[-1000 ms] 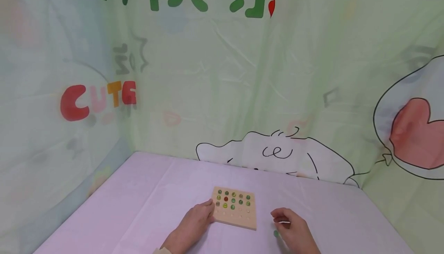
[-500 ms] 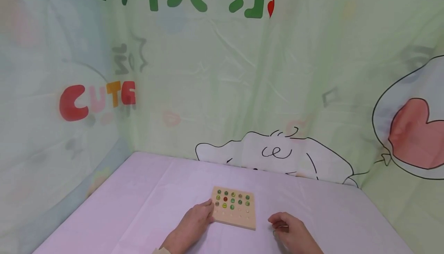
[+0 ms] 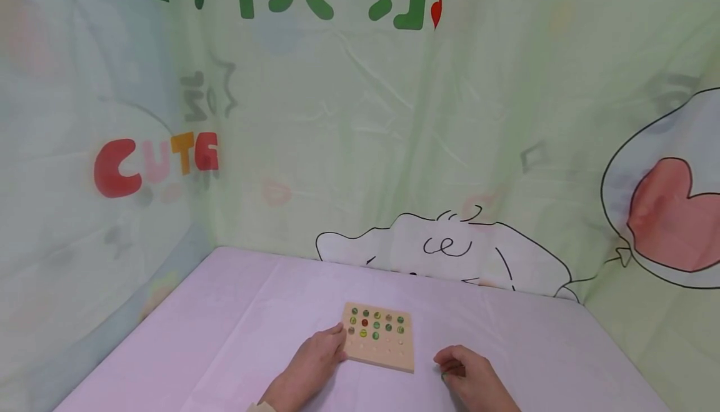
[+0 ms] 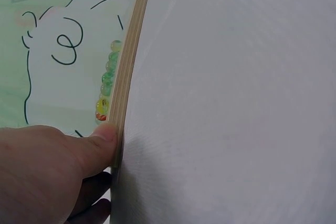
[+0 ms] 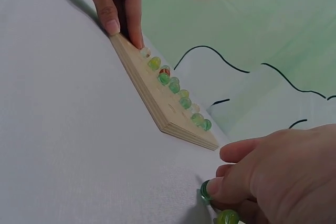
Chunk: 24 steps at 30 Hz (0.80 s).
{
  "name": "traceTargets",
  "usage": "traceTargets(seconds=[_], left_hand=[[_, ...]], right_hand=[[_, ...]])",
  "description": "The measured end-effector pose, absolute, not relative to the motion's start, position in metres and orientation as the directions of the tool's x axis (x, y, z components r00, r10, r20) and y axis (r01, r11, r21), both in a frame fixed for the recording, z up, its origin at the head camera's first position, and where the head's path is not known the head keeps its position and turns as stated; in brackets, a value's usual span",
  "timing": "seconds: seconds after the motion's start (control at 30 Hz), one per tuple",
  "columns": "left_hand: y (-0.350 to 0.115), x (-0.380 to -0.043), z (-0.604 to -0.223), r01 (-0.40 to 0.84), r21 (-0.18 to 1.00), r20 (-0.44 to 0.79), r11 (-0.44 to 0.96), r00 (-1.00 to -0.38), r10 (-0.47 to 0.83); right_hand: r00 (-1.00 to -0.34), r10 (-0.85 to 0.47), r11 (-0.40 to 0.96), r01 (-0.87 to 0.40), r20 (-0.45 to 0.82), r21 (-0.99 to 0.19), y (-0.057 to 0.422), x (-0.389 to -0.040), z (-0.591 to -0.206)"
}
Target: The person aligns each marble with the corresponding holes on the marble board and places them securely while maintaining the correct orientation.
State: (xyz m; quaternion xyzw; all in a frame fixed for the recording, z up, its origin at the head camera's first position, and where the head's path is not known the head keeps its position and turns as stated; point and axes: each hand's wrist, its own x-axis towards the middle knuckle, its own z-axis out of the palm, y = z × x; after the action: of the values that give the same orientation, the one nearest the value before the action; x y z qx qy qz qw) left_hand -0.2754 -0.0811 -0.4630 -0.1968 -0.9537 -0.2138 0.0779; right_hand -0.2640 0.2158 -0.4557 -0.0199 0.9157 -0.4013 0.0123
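Observation:
The wooden marble board lies on the table with glass marbles seated in its far rows, mostly green and yellow, one of them red. Its nearer dimples show no marbles. My left hand grips the board's left edge, thumb on the near side and fingers at the far side. Right of the board, my right hand pinches a dark green marble at the thumb tip, with the fingers bent. A yellow-green marble shows under this hand in the right wrist view; whether it is held is hidden.
A pale pink-lilac tablecloth covers the table. Light green printed curtains stand along the back and sides, with cartoon line drawings and lettering on them.
The green marble, seen below my right thumb a second ago, is now mostly covered by the hand. My right hand has shifted slightly left and its fingers have drawn in. The left hand keeps its place.

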Motion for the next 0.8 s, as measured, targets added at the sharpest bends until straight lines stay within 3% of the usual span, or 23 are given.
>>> traceTargets(seconds=[0.8], left_hand=[[-0.0825,-0.2751,-0.4627,0.431,0.369,0.257,0.823,-0.899,0.356]], right_hand=[[-0.998,0.063,0.672,0.040,0.004,-0.739,0.2098,-0.2678,-0.4528]])
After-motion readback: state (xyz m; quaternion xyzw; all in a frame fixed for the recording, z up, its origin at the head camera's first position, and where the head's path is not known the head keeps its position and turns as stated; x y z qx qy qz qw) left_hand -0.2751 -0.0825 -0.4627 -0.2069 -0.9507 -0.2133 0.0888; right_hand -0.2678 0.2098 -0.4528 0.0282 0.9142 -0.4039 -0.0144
